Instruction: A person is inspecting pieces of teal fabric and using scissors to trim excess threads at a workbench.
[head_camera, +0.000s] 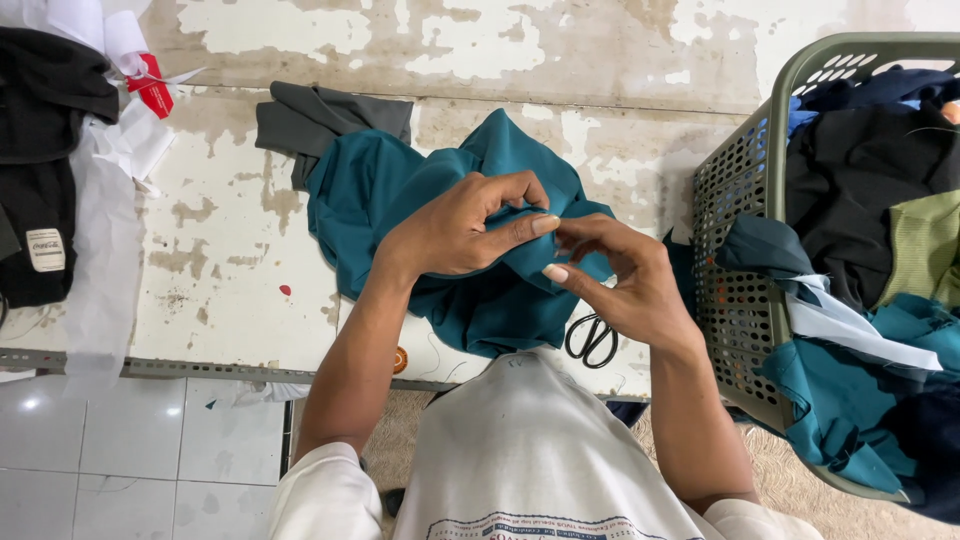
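Note:
A teal garment (380, 190) lies bunched on the worn white table (220, 250) in front of me. My left hand (455, 225) pinches a fold of its fabric between thumb and fingers. My right hand (625, 275) grips the same fold from the right, and the fingertips of both hands nearly touch. Black-handled scissors (592, 340) lie on the table just under my right hand, partly hidden by it.
A grey cloth (310, 120) lies behind the teal garment. At the right stands a green perforated laundry basket (745, 190) full of dark, teal and white clothes. Black garments (40, 150), white fabric and a red scrap (152, 92) are at the far left.

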